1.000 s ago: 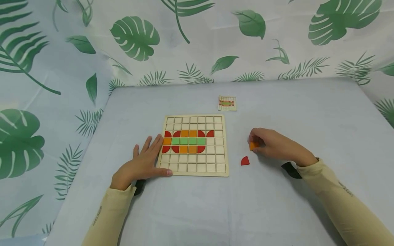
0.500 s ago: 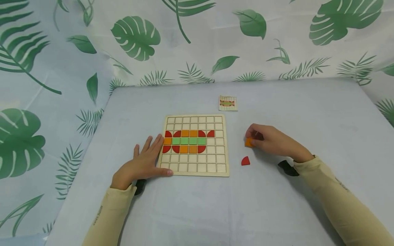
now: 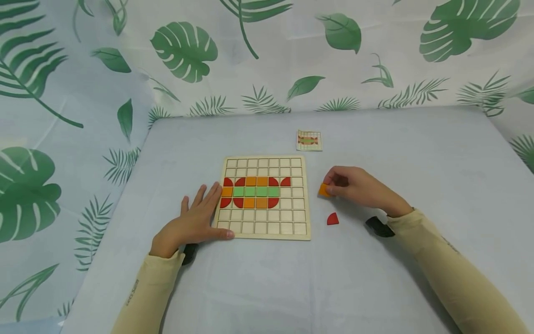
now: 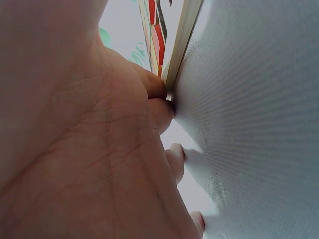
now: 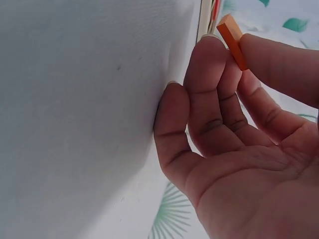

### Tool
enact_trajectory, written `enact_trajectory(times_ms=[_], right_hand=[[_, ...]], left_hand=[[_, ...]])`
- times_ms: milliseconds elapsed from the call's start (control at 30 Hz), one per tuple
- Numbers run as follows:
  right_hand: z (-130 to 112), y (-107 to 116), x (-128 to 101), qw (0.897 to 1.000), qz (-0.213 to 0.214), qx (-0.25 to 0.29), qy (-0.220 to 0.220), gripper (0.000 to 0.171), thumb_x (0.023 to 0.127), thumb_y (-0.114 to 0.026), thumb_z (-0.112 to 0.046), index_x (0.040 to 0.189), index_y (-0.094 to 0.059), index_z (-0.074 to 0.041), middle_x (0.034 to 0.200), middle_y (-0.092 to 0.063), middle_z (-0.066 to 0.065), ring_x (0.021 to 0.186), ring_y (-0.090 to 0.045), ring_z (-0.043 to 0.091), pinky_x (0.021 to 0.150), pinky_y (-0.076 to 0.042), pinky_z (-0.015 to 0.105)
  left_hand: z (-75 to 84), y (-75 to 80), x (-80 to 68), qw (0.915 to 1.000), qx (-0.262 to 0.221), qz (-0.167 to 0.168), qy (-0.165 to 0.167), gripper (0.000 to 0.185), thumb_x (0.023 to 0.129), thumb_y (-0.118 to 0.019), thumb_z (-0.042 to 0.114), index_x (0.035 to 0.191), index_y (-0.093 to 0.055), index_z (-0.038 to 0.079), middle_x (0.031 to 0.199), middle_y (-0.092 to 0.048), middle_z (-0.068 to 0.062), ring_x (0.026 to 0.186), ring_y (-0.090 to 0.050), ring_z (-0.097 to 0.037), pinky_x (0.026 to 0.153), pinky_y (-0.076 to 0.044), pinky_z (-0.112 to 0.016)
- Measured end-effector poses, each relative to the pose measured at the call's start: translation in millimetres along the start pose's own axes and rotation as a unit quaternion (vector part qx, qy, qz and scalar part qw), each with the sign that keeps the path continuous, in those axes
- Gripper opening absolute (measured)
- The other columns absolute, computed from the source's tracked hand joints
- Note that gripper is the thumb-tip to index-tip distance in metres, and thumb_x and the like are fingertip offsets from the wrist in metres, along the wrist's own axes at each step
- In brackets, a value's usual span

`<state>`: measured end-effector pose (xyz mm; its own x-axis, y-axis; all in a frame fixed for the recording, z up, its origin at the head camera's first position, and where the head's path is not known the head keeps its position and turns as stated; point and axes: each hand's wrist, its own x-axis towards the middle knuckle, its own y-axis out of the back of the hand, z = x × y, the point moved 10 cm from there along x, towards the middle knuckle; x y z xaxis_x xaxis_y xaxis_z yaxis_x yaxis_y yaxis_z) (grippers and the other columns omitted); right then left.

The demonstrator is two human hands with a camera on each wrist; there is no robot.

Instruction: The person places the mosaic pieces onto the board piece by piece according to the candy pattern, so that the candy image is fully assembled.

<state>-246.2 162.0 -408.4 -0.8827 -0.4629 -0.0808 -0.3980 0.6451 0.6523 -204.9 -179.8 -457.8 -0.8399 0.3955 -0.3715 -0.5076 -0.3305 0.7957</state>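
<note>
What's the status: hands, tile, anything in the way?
Left hand flat, fingers on board edge. Right hand pinches orange tile just off board's right side. Red piece loose on table, not in the way.

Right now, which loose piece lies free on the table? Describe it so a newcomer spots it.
Start at the wooden grid board and look right, past its lower right corner. On the blue cloth lies a red quarter-circle piece, untouched, unlike the orange square piece pinched by the right hand.

Pale blue table [image 3: 292,287] w/ leaf-print curtain [image 3: 183,51] behind (fabric, prob.); even light.
</note>
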Motion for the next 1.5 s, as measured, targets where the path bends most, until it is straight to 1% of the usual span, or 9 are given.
enact_trajectory(times_ms=[200,367,700,833,1067,1233,1400,1500], right_hand=[[-5,-5,7,1.0,-0.006,0.022,-0.002,0.006,0.101,-0.072,-0.002,0.107,-0.069,-0.002,0.097,-0.07,0.005,0.089,-0.063,0.023,0.077,-0.053,0.026],[-11,-10,13,0.999,-0.01,0.032,0.003,0.006,0.101,-0.07,-0.001,0.107,-0.069,-0.002,0.1,-0.071,0.006,0.091,-0.062,0.024,0.078,-0.052,0.026],[-21,-25,28,0.999,-0.019,0.037,0.013,0.007,0.101,-0.071,-0.001,0.107,-0.07,-0.003,0.102,-0.071,0.006,0.095,-0.063,0.024,0.083,-0.052,0.029],[-26,-28,32,0.999,-0.02,0.036,0.025,0.007,0.1,-0.071,-0.001,0.106,-0.07,-0.003,0.101,-0.071,0.005,0.095,-0.062,0.024,0.084,-0.052,0.03],[-31,-34,39,0.999,-0.026,0.031,0.033,0.007,0.1,-0.071,0.0,0.105,-0.069,-0.004,0.097,-0.069,0.004,0.092,-0.061,0.024,0.08,-0.051,0.032],[-36,-39,45,0.998,-0.036,0.032,0.043,0.008,0.099,-0.071,0.002,0.104,-0.068,-0.004,0.095,-0.067,0.004,0.093,-0.061,0.024,0.082,-0.052,0.033],[-42,-42,48,0.997,-0.037,0.031,0.065,0.009,0.098,-0.07,0.004,0.102,-0.068,-0.004,0.094,-0.067,0.003,0.092,-0.062,0.024,0.083,-0.052,0.037],[-43,-43,49,0.997,-0.036,0.027,0.067,0.01,0.098,-0.069,0.004,0.102,-0.069,-0.004,0.093,-0.067,0.003,0.089,-0.062,0.023,0.081,-0.051,0.038]], left_hand=[[1.2,0.0,-0.1,1.0,0.002,0.001,-0.008,0.13,0.088,-0.084,0.059,0.172,-0.002,0.004,0.18,0.003,-0.013,0.162,0.016,-0.038,0.119,0.014,-0.072],[0.6,0.2,-0.3,1.0,0.001,0.001,-0.006,0.13,0.088,-0.084,0.059,0.172,-0.002,0.004,0.18,0.004,-0.013,0.162,0.016,-0.038,0.119,0.014,-0.071],[-0.1,-0.3,-0.3,1.0,0.002,0.001,-0.003,0.13,0.087,-0.084,0.058,0.172,-0.002,0.004,0.18,0.004,-0.014,0.162,0.015,-0.039,0.119,0.014,-0.072],[-0.4,-0.6,0.4,1.0,0.003,0.003,-0.004,0.13,0.087,-0.084,0.059,0.172,-0.002,0.004,0.18,0.003,-0.014,0.162,0.015,-0.039,0.119,0.014,-0.072],[-0.9,0.2,0.8,0.9999,0.008,0.007,-0.004,0.13,0.086,-0.084,0.059,0.172,-0.004,0.004,0.18,0.002,-0.014,0.162,0.013,-0.04,0.119,0.012,-0.073],[-1.5,0.0,0.6,0.9999,0.01,0.007,-0.004,0.13,0.086,-0.084,0.059,0.172,-0.003,0.004,0.18,0.002,-0.014,0.162,0.013,-0.04,0.119,0.012,-0.073],[0.1,0.4,-0.3,1.0,0.007,0.004,-0.004,0.13,0.087,-0.084,0.059,0.172,-0.003,0.004,0.18,0.003,-0.014,0.162,0.014,-0.04,0.119,0.013,-0.072],[1.9,1.6,-1.3,1.0,0.005,0.005,-0.007,0.129,0.087,-0.084,0.058,0.172,-0.003,0.003,0.179,0.003,-0.014,0.162,0.014,-0.04,0.119,0.013,-0.073]])
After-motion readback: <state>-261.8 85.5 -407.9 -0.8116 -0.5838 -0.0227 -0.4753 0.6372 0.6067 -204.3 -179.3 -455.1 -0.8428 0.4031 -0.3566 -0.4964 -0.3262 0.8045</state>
